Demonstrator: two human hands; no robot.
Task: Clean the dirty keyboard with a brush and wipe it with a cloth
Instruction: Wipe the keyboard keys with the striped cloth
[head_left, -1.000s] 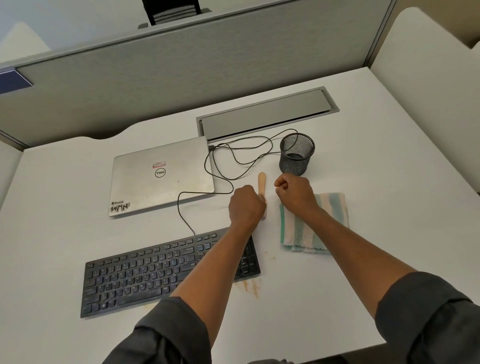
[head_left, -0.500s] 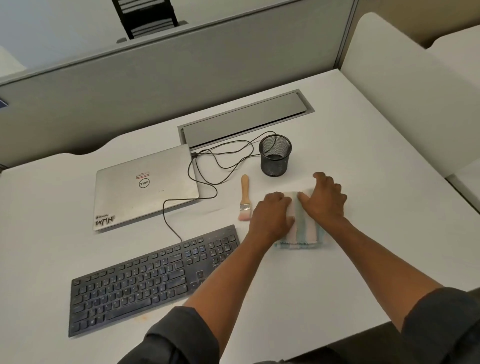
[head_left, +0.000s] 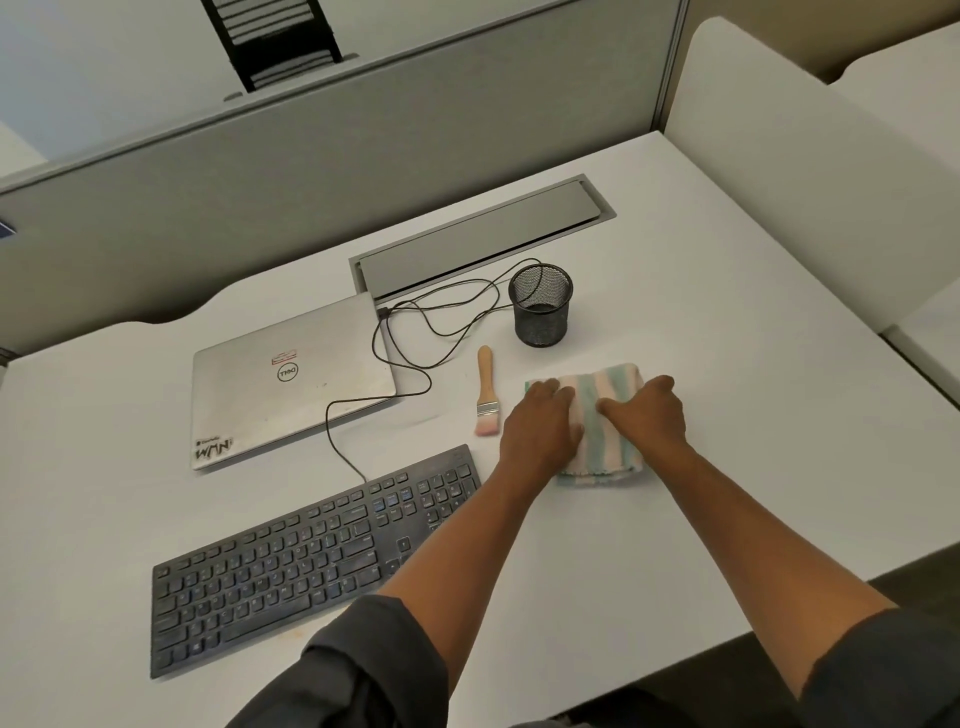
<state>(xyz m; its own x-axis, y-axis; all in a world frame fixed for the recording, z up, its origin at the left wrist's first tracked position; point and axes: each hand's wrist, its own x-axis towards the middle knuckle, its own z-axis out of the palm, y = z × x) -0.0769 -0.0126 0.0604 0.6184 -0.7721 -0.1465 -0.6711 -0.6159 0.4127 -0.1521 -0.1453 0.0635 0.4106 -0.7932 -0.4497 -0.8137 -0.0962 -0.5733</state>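
Observation:
A dusty black keyboard (head_left: 311, 561) lies at the front left of the white desk (head_left: 727, 364). A small wooden-handled brush (head_left: 487, 395) lies free on the desk beyond the keyboard's right end, bristles toward me. To its right sits a folded cloth (head_left: 597, 421) with pink and green stripes. My left hand (head_left: 540, 426) grips the cloth's left side with its fingers curled over the far edge. My right hand (head_left: 649, 415) holds the right side, thumb pressed on top and fingers curled. Both hands cover much of the cloth.
A shut silver laptop (head_left: 291, 379) lies behind the keyboard, with a black cable (head_left: 415, 332) looping from it. A black mesh cup (head_left: 540, 306) stands behind the cloth. A grey cable-tray lid (head_left: 483, 234) sits at the back, below a grey partition.
My left hand let go of the brush, which now lies on the desk. Both hands moved right onto the cloth and their fingers curled round it.

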